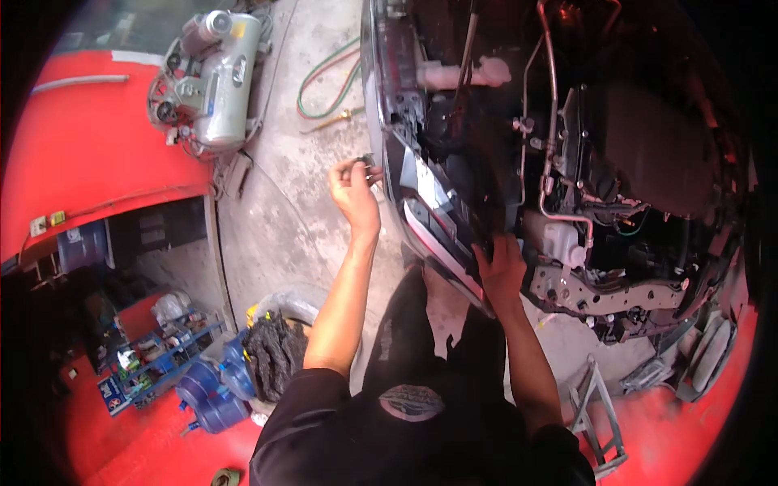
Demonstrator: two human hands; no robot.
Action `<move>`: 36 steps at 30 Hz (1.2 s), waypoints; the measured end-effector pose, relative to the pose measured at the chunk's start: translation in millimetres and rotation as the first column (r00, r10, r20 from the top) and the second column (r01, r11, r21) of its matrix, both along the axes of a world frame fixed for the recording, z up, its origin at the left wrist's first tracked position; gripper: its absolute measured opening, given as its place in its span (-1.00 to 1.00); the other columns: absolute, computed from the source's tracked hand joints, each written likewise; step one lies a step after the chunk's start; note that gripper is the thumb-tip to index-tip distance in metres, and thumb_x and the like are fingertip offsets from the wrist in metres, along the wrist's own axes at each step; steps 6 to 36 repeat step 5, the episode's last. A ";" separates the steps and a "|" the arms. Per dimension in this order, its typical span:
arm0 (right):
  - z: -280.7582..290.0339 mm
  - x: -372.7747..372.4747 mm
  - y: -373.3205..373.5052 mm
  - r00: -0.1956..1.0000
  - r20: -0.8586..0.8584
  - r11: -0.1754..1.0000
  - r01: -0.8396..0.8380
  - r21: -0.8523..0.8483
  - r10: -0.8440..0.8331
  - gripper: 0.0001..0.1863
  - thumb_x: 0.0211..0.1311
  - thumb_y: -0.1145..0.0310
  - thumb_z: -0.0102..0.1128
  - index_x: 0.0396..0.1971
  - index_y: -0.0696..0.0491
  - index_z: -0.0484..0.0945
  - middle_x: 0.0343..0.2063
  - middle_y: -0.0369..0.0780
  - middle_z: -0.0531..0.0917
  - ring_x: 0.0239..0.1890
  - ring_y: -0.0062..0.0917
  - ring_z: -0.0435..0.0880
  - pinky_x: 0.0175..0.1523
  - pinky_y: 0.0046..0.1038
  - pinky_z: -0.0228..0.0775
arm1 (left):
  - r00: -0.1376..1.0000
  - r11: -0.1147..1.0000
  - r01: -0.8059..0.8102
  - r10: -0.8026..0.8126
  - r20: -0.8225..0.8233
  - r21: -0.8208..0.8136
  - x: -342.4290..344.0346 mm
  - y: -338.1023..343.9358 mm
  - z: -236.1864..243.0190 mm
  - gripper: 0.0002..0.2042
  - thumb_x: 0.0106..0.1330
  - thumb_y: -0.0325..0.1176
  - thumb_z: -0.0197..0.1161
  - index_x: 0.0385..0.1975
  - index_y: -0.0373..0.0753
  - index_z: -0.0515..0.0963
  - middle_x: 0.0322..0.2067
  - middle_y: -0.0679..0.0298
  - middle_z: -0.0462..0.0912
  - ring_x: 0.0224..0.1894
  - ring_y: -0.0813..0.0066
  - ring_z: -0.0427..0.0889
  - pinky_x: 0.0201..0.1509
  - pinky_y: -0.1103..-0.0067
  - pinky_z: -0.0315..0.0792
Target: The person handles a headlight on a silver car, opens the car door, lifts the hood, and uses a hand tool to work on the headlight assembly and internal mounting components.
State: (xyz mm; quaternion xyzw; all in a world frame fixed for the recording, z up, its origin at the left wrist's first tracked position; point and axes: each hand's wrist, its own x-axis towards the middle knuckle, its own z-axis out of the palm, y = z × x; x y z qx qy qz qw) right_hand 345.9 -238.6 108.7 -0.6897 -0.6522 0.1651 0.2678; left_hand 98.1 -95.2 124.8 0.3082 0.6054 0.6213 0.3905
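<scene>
My left hand [354, 194] is raised beside the car's fender edge, its fingers pinched round a small dark piece [366, 161] too small to name. To the right of it, a headlight [438, 212] with a clear lens and black housing sits at the corner of the car's front. My right hand [504, 266] grips the inner rear edge of that headlight, thumb toward the housing; some of its fingers are lost in shadow. Behind the headlight lies the dark engine bay [648, 146].
A silver air compressor [228, 81] stands at the far left. A green and red hose [312, 87] lies on the concrete near the car. Blue water jugs [212, 397], a tyre [296, 304] and a black bag [275, 352] are at lower left. A metal stand [598, 413] is at lower right.
</scene>
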 end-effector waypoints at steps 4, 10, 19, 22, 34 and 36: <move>6.3 -2.7 1.0 1.000 0.020 0.997 -0.003 -0.074 0.005 -0.56 0.15 0.23 0.43 -0.04 0.04 0.48 -0.22 -0.07 0.57 -0.28 -0.10 0.65 -0.28 -0.20 0.56 | 0.979 0.954 -0.158 0.185 0.087 -0.253 -36.2 -68.9 -102.2 -0.70 0.43 -0.33 0.09 0.03 -0.38 0.34 -0.20 -0.01 0.64 -0.35 0.27 0.70 -0.25 0.46 0.67; 6.4 -4.6 0.9 1.000 0.027 0.995 -0.003 -0.102 0.006 -0.56 0.16 0.22 0.43 -0.04 0.03 0.48 -0.22 -0.07 0.58 -0.26 -0.10 0.66 -0.28 -0.20 0.56 | 0.969 0.895 -0.127 0.204 0.139 -0.429 -47.5 -90.2 -135.9 -0.59 0.40 -0.24 0.16 0.10 -0.37 0.31 -0.19 -0.01 0.64 -0.32 0.24 0.70 -0.26 0.48 0.67; 6.4 -4.6 0.9 1.000 0.027 0.995 -0.003 -0.102 0.006 -0.56 0.16 0.22 0.43 -0.04 0.03 0.48 -0.22 -0.07 0.58 -0.26 -0.10 0.66 -0.28 -0.20 0.56 | 0.969 0.895 -0.127 0.204 0.139 -0.429 -47.5 -90.2 -135.9 -0.59 0.40 -0.24 0.16 0.10 -0.37 0.31 -0.19 -0.01 0.64 -0.32 0.24 0.70 -0.26 0.48 0.67; 6.4 -4.6 0.9 1.000 0.027 0.995 -0.003 -0.102 0.006 -0.56 0.16 0.22 0.43 -0.04 0.03 0.48 -0.22 -0.07 0.58 -0.26 -0.10 0.66 -0.28 -0.20 0.56 | 0.969 0.895 -0.127 0.204 0.139 -0.429 -47.5 -90.2 -135.9 -0.59 0.40 -0.24 0.16 0.10 -0.37 0.31 -0.19 -0.01 0.64 -0.32 0.24 0.70 -0.26 0.48 0.67; 6.4 -4.6 0.9 1.000 0.027 0.995 -0.003 -0.102 0.006 -0.56 0.16 0.22 0.43 -0.04 0.03 0.48 -0.22 -0.07 0.58 -0.26 -0.10 0.66 -0.28 -0.20 0.56 | 0.969 0.895 -0.127 0.204 0.139 -0.429 -47.5 -90.2 -135.9 -0.59 0.40 -0.24 0.16 0.10 -0.37 0.31 -0.19 -0.01 0.64 -0.32 0.24 0.70 -0.26 0.48 0.67; 6.4 -4.6 0.9 1.000 0.027 0.995 -0.003 -0.102 0.006 -0.56 0.16 0.22 0.43 -0.04 0.03 0.48 -0.22 -0.07 0.58 -0.26 -0.10 0.66 -0.28 -0.20 0.56 | 0.969 0.895 -0.127 0.204 0.139 -0.429 -47.5 -90.2 -135.9 -0.59 0.40 -0.24 0.16 0.10 -0.37 0.31 -0.19 -0.01 0.64 -0.32 0.24 0.70 -0.26 0.48 0.67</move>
